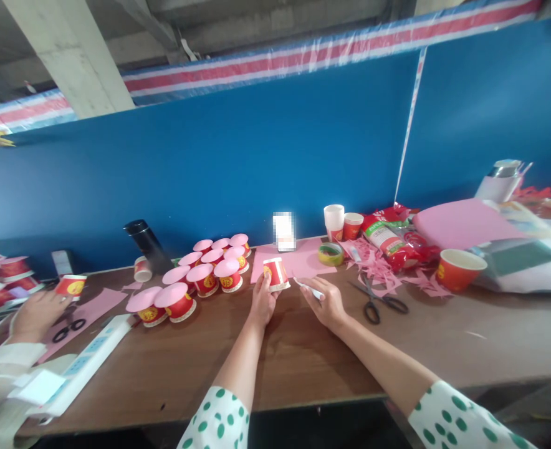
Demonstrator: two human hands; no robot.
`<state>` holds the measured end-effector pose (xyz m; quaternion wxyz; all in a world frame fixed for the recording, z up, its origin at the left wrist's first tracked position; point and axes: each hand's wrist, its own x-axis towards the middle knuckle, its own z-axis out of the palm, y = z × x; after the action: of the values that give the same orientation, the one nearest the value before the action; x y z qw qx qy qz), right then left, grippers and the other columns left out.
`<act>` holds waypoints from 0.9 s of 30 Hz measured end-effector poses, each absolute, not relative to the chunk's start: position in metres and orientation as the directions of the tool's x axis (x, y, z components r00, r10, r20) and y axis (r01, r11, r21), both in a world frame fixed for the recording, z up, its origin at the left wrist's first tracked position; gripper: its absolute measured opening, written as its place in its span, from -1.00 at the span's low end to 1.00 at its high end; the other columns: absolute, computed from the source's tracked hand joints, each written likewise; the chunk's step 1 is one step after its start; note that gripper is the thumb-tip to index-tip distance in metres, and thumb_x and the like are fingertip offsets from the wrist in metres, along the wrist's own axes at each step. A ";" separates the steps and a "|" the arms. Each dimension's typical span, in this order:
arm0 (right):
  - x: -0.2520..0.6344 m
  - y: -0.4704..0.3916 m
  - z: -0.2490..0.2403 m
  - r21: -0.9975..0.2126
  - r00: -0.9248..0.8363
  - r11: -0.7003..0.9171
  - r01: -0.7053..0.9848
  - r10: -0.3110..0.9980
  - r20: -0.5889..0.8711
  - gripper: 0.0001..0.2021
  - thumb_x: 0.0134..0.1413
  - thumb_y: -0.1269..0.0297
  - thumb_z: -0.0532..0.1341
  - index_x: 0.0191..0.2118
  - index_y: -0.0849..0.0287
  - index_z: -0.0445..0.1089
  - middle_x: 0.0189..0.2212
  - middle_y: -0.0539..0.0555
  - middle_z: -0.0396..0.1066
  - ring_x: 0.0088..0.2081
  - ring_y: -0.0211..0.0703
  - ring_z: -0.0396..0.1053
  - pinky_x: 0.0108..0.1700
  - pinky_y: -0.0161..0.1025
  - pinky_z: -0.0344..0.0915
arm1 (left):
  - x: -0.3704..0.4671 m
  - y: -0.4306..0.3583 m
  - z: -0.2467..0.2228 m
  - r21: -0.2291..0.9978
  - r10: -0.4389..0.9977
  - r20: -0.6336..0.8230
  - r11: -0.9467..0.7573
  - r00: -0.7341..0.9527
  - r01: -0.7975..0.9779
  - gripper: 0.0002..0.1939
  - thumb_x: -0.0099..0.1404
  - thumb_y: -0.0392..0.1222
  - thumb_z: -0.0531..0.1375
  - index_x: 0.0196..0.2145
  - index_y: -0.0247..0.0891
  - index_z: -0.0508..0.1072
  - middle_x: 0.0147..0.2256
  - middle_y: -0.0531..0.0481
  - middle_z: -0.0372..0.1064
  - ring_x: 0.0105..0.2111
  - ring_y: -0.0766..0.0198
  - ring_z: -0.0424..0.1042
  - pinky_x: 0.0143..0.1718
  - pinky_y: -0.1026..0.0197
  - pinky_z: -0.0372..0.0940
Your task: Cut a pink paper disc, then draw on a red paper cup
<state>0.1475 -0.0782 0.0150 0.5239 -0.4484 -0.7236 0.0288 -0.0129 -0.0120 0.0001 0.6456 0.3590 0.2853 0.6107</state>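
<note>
My left hand (263,300) holds a small red paper cup (276,275) with a white strip down its side; the cup is upside down, its rim at the bottom. Just to the right, my right hand (326,304) grips a white pen-like tool (311,290) whose thin tip points toward the cup without visibly touching it. Behind both hands lies a pink paper sheet (306,257). Left of my hands stand several red cups topped with pink discs (202,279). A tape roll (331,254) sits behind my right hand.
Black scissors (382,304) and pink paper shreds (373,268) lie at right, near an orange cup (457,274) and a red package (390,240). At left are a power strip (86,368), a black bottle (148,244) and another person's hand (37,315) holding a cup.
</note>
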 end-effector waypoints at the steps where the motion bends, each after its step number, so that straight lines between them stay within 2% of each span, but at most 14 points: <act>1: 0.148 -0.078 0.016 -0.514 -0.035 0.595 0.618 0.674 0.738 -0.76 0.17 0.30 0.03 -0.12 0.13 0.38 -0.25 0.10 0.46 -0.24 -0.14 0.39 -0.16 -0.26 0.30 | -0.013 -0.012 0.000 0.814 0.994 0.068 -0.004 0.088 -0.581 -0.63 0.13 -0.02 0.19 -0.13 -0.22 0.36 -0.09 -0.13 0.35 -0.08 0.13 0.34 -0.09 0.06 0.25; 6: 0.147 -0.076 0.017 -0.538 0.049 0.582 0.610 0.650 0.759 -0.79 0.11 0.33 0.06 -0.14 0.14 0.34 -0.28 0.11 0.43 -0.25 -0.12 0.39 -0.16 -0.24 0.30 | -0.012 -0.010 -0.003 0.815 0.996 0.056 -0.009 0.064 -0.579 -0.64 0.11 -0.01 0.19 -0.17 -0.23 0.39 -0.10 -0.12 0.36 -0.03 0.09 0.30 -0.06 0.05 0.23; 10: 0.145 -0.077 0.018 -0.543 0.039 0.612 0.574 0.642 0.766 -0.79 0.06 0.38 0.08 -0.16 0.14 0.34 -0.32 0.10 0.40 -0.28 -0.14 0.37 -0.18 -0.25 0.31 | -0.011 -0.009 -0.006 0.837 0.996 0.070 -0.029 0.054 -0.546 -0.59 0.15 0.06 0.13 -0.12 -0.22 0.36 -0.04 -0.15 0.30 -0.01 0.06 0.28 -0.09 0.05 0.25; 16: 0.143 -0.079 0.021 -0.561 0.009 0.655 0.505 0.646 0.763 -0.82 0.08 0.38 0.08 -0.21 0.11 0.39 -0.34 0.08 0.39 -0.32 -0.17 0.36 -0.24 -0.25 0.32 | -0.009 -0.008 -0.007 0.869 0.995 0.093 -0.057 0.049 -0.491 -0.55 0.14 0.10 0.12 -0.12 -0.25 0.36 -0.11 -0.21 0.35 -0.11 0.08 0.35 -0.13 0.07 0.26; 21: 0.143 -0.076 0.020 -0.589 0.082 0.625 0.513 0.647 0.758 -0.90 0.09 0.32 0.12 -0.34 0.15 0.37 -0.41 0.07 0.41 -0.34 -0.16 0.37 -0.25 -0.24 0.31 | -0.008 -0.010 -0.005 0.873 0.993 0.109 -0.075 0.042 -0.482 -0.61 0.15 0.05 0.13 -0.13 -0.22 0.37 -0.12 -0.17 0.35 -0.12 0.12 0.35 -0.10 0.07 0.25; 24: 0.143 -0.075 0.021 -0.588 0.099 0.608 0.534 0.646 0.757 -0.88 0.09 0.28 0.13 -0.31 0.16 0.38 -0.39 0.08 0.44 -0.32 -0.14 0.38 -0.22 -0.23 0.31 | -0.008 -0.010 -0.005 0.875 0.994 0.099 -0.062 0.054 -0.480 -0.62 0.14 0.05 0.15 -0.15 -0.22 0.39 -0.11 -0.19 0.35 -0.11 0.10 0.35 -0.10 0.09 0.25; 27: 0.143 -0.077 0.022 -0.545 0.039 0.635 0.548 0.632 0.774 -0.86 0.10 0.29 0.12 -0.26 0.12 0.41 -0.36 0.07 0.46 -0.28 -0.13 0.37 -0.17 -0.19 0.30 | -0.007 -0.011 -0.006 0.883 0.993 0.096 -0.051 0.072 -0.467 -0.60 0.14 0.06 0.15 -0.14 -0.22 0.39 -0.13 -0.18 0.37 -0.12 0.09 0.36 -0.11 0.09 0.24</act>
<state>0.1425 -0.0766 0.0217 0.5813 -0.4258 -0.6924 0.0362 -0.0075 -0.0107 -0.0058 0.6084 0.4072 0.3229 0.5998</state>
